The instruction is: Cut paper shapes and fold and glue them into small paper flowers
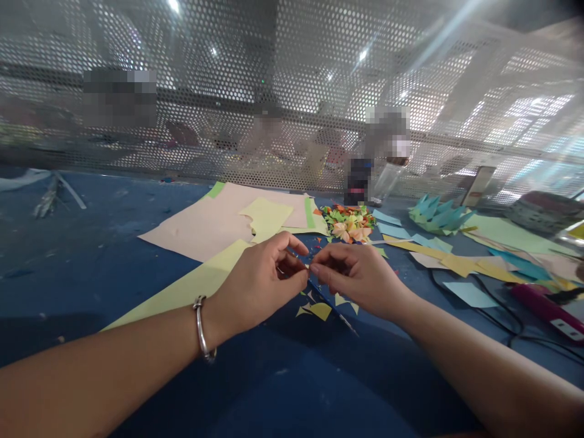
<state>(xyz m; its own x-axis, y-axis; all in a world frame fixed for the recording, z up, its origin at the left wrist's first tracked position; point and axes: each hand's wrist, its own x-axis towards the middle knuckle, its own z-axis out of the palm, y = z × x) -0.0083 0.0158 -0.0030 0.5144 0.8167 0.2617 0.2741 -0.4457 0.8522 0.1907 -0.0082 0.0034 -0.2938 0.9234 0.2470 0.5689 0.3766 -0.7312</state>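
My left hand [269, 274], a silver bangle on its wrist, is closed with thumb and fingers curled to a pinch. Facing it, my right hand [358, 274] pinches too, its fingertips almost touching the left ones. A tiny pale bit shows between the fingertips, too small to name. Under the hands a slim blue tool [336, 311] with a metallic pointed tip lies on the blue table. Yellow paper scraps [319, 311] are scattered about it. Just behind the hands sits a heap of small cut-paper flowers [349, 224] in orange, green and peach.
Pale pink sheets [196, 225] and a yellow sheet [201, 283] lie to the left. To the right are coloured paper strips [456, 264], a blue folded-paper piece [438, 214], a magenta power strip [545, 310] and black cables. A perforated metal screen [292, 146] stands behind, with a clear bottle [387, 182] before it.
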